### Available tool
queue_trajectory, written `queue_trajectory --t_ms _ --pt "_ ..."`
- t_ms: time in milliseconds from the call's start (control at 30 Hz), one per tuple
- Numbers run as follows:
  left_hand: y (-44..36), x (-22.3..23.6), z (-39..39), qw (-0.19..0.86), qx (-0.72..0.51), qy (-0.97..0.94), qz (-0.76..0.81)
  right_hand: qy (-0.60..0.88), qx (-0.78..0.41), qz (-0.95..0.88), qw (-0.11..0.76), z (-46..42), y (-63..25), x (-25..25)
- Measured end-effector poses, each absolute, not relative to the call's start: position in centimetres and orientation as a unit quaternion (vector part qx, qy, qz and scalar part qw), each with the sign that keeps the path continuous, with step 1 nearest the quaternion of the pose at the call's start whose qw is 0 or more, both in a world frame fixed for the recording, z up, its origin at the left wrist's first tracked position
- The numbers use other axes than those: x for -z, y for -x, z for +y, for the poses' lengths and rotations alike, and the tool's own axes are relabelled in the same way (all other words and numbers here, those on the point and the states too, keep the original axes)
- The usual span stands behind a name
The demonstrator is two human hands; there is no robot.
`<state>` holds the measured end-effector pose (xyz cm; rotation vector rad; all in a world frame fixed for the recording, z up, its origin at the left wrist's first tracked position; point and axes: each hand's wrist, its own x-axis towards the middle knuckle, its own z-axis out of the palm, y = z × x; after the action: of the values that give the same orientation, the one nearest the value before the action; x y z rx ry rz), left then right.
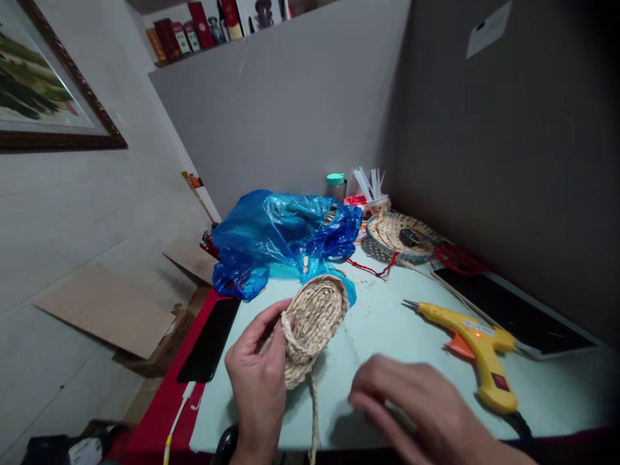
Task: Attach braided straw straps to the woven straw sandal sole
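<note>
My left hand point(261, 365) grips the near-left rim of a small oval basket point(317, 310) woven from braided straw. Its thumb lies over the rim and its fingers go behind the wall, partly hidden. The basket is tilted, with its coiled inside facing up toward me. From its lower side a loose straw braid point(314, 413) hangs down past the table's front edge. To the right, my right hand point(411, 400) hovers over the table, apart from the basket and slightly blurred. Its fingers are loosely bent, a gap shows beside the thumb, and nothing is visible in it.
A yellow glue gun point(477, 349) with an orange light lies at right beside a dark tablet point(513, 313). Behind are a blue plastic bag point(285, 226), a round woven basket point(402, 236) and a cup of glue sticks point(375, 200). A black phone point(208, 339) lies at left.
</note>
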<state>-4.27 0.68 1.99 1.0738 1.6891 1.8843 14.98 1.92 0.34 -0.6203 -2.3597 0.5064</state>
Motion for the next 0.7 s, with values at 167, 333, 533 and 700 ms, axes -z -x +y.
queue_trajectory --t_ms 167,333,533,700 --pt "2.6 -2.2 0.9 0.197 -0.67 -0.398 0.595 0.235 -0.117 -0.865 0.428 3.1 -14.8 -3.8" --pt "1.3 -2.5 1.3 0.21 -0.631 -0.44 0.603 0.199 -0.017 -0.908 0.369 4.3 -14.2 -3.6" --pt "0.3 -2.5 3.1 0.271 -0.595 -0.459 0.601 0.179 0.032 -0.92 0.348 6.4 -15.8 -3.0" --pt "-0.2 -2.3 6.2 0.402 -0.627 -0.421 0.517 0.159 0.098 -0.91 0.37 10.0 -17.0 -2.5"
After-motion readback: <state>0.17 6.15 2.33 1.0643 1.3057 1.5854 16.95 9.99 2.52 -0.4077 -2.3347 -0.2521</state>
